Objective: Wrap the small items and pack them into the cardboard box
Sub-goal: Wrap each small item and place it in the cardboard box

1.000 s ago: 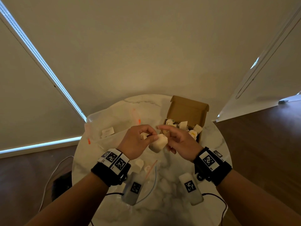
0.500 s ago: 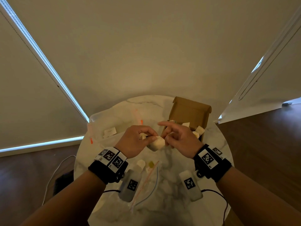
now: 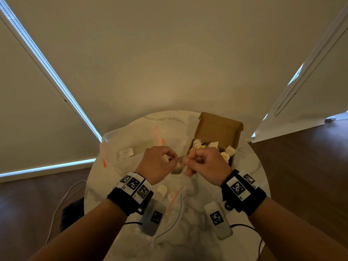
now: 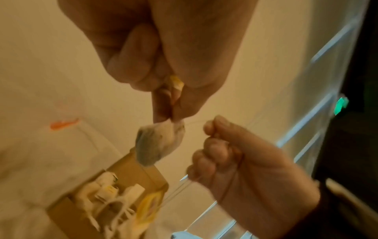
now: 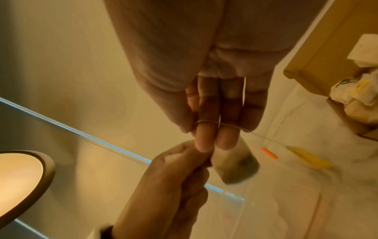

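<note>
A small tea bag hangs between my hands above the marble table. My left hand pinches its top corner, and in the left wrist view a yellow tag shows between the fingers just above the tea bag. My right hand is curled, with the thin string looped round its fingers and running to the bag. The open cardboard box stands just behind the right hand and holds several wrapped items.
A clear plastic bag with orange marks lies at the back left. Close to me on the table are a zip bag, two white marker devices and small white items. A lamp is on the left.
My hands have drawn closer together and the right fingers have curled in around the string. The pale bag between them now hangs lower and looks smaller.
</note>
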The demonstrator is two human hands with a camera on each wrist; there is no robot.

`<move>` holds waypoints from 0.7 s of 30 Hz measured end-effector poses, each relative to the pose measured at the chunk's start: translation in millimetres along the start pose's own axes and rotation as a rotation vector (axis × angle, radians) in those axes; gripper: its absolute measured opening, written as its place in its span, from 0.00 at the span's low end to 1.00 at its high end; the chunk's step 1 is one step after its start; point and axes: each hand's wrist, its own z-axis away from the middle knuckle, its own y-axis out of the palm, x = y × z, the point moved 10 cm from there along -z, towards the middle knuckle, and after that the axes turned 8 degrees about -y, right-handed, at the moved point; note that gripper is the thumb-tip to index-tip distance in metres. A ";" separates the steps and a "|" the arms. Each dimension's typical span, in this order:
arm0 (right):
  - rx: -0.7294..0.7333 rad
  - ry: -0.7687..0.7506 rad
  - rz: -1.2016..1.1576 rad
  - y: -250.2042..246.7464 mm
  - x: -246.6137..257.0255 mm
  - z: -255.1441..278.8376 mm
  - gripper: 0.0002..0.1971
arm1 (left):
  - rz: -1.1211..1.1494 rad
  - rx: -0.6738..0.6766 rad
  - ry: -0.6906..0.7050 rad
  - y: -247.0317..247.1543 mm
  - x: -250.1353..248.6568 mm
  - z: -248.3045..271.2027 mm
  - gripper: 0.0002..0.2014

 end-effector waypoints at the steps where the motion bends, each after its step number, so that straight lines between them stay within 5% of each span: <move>1: 0.008 0.008 -0.009 3.8 -1.7 2.4 0.06 | 0.061 -0.016 -0.048 -0.4 2.6 -1.3 0.02; 10: 0.153 0.132 -0.073 34.0 -35.2 19.4 0.08 | 0.618 -0.032 -0.310 -2.3 3.9 -4.4 0.03; 16: 0.201 0.269 -0.419 48.6 -44.5 29.8 0.10 | 0.673 -0.030 -0.321 -11.3 -1.5 -9.6 0.02; 21: 0.236 0.269 -0.411 48.3 -47.9 35.8 0.15 | 0.691 -0.034 -0.315 -17.0 -0.3 -12.7 0.04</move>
